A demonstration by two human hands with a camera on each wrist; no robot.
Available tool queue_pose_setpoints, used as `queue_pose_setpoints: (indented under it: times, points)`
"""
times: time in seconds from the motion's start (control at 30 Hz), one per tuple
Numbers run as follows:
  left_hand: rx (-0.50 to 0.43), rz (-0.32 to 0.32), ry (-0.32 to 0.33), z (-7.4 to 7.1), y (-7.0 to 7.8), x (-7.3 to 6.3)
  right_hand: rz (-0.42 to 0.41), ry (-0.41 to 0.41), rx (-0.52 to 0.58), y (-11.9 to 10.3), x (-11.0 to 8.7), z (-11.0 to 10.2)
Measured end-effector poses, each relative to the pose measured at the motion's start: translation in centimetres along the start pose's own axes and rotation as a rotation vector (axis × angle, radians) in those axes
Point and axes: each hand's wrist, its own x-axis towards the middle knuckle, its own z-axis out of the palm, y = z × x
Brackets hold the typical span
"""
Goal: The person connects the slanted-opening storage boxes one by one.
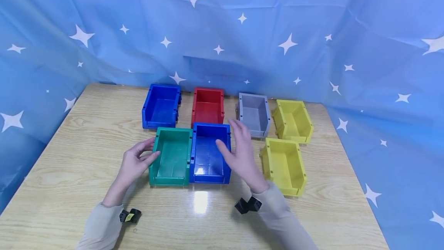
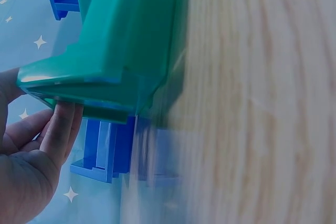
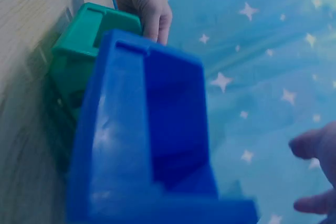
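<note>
Mid-table in the head view, the green bin (image 1: pixel 172 155) sits side by side with the front blue bin (image 1: pixel 209 153) on the wood-grain table (image 1: pixel 69 157), and it's the left hand (image 1: pixel 137 159) that has hold of something: the green bin's left wall, pinched, thumb over the rim, fingers outside. The right hand (image 1: pixel 241 151) is spread and grips nothing, right by the blue bin's far wall; the red bin (image 1: pixel 208 105) stands close behind. Over to the left wrist view, and those fingers (image 2: pixel 60 129) tuck up beneath the green rim, a smart spot, since that lip should stop smooth plastic sliding away. Both look like thin-walled moulded plastic, so probably light, stiff and hardly fragile, though the glossy sides could slip under a flat palm. Now the right wrist view: the blue bin looms large, a clear gap between it and the right fingertips. Best hold there, I'd say, is the right wall's top edge, around mid-length, thumb in, fingers out, to keep it level.
</note>
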Motion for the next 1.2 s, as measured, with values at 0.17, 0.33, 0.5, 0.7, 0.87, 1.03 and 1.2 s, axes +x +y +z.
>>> queue_pose_setpoints:
  times: [0.17, 0.33, 0.5, 0.7, 0.87, 1.03, 1.2]
  points:
    - [0.002, -0.005, 0.004, 0.0, 0.0, 0.0, -0.224, -0.102, -0.132, -1.5, 0.7, 0.7]
    - [-0.010, 0.002, 0.005, 0.1, 0.0, 0.0, -0.255, -0.245, -0.277, -2.9, 1.1, 1.6]
    - [-0.014, -0.003, 0.007, 0.1, 0.2, 0.0, -0.212, -0.338, -0.390, -3.8, 1.4, 2.3]
    - [-0.006, -0.002, 0.007, 0.1, 0.1, 0.1, -0.204, -0.391, -0.465, -4.3, 1.7, 3.5]
    - [-0.010, -0.002, 0.002, 0.0, 0.0, 0.1, -0.214, -0.403, -0.520, -4.3, 1.8, 4.8]
    - [-0.024, 0.003, 0.002, 0.0, 0.0, 0.1, -0.226, -0.411, -0.523, -4.3, 1.8, 5.8]
    - [-0.028, 0.009, 0.004, 0.0, -0.1, 0.1, -0.204, -0.449, -0.533, -4.3, 1.8, 6.4]
